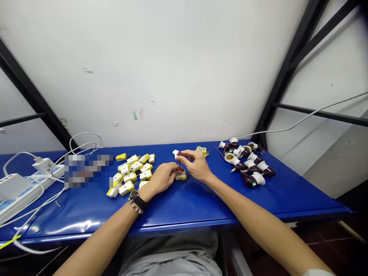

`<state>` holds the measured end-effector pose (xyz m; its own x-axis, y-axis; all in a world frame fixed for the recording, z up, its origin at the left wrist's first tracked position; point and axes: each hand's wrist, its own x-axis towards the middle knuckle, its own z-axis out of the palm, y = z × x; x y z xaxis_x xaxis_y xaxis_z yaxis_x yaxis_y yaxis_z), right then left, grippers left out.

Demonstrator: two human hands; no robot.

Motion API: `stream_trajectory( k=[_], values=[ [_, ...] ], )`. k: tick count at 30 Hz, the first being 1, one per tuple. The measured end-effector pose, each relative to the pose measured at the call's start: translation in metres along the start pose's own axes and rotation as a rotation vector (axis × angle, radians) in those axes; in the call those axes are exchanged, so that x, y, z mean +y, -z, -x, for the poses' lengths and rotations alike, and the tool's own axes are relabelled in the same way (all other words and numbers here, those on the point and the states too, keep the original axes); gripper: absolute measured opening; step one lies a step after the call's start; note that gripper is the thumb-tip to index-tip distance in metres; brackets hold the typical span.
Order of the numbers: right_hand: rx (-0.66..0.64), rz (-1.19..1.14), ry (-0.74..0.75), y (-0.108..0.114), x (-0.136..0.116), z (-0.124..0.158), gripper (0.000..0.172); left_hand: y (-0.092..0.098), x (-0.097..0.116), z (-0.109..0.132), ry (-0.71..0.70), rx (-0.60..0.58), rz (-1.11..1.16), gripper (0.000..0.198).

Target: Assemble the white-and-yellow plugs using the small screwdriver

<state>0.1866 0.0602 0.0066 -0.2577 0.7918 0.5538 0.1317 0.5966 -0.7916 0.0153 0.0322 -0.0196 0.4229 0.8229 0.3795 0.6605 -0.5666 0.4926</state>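
Observation:
My right hand [196, 165] pinches the dark handle of a small screwdriver [179, 165]. Its thin shaft points down at a yellow-and-white plug [181, 176] on the table, whose metal pins face right. With its fingers closed, my left hand [163, 177] steadies that plug; the fingertips hide part of it and the lower shaft. A white piece [175, 153] shows beside the screwdriver handle, its kind unclear. Left of my left hand lies a pile of similar yellow-and-white plugs [130, 177]. Behind my right hand are some yellow plug parts [203, 151], partly covered.
Several purple-and-white bulb sockets [250, 165] lie on the right of the blue table [201, 209], with another screwdriver [219, 151] beside them. At the left are a white power strip [31, 188] and loose cables. Black metal frame bars [287, 73] stand at both sides.

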Motion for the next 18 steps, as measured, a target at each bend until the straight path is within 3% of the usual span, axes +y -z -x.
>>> stream_trajectory(
  k=[8,12,15,18],
  values=[
    [0.069,-0.087,-0.030,0.002,0.000,-0.004,0.025,0.002,0.003,0.002,0.019,-0.011,-0.035,0.023],
    [0.255,-0.165,-0.045,0.024,0.004,-0.017,0.037,0.007,0.006,0.007,-0.009,-0.079,-0.154,0.038],
    [0.377,0.140,0.011,0.047,0.017,-0.024,0.031,0.012,0.007,0.007,-0.021,-0.104,-0.254,0.032],
    [0.313,0.573,-0.031,0.064,0.031,-0.027,0.027,0.026,0.005,0.005,0.037,0.059,-0.366,0.025]
  ],
)
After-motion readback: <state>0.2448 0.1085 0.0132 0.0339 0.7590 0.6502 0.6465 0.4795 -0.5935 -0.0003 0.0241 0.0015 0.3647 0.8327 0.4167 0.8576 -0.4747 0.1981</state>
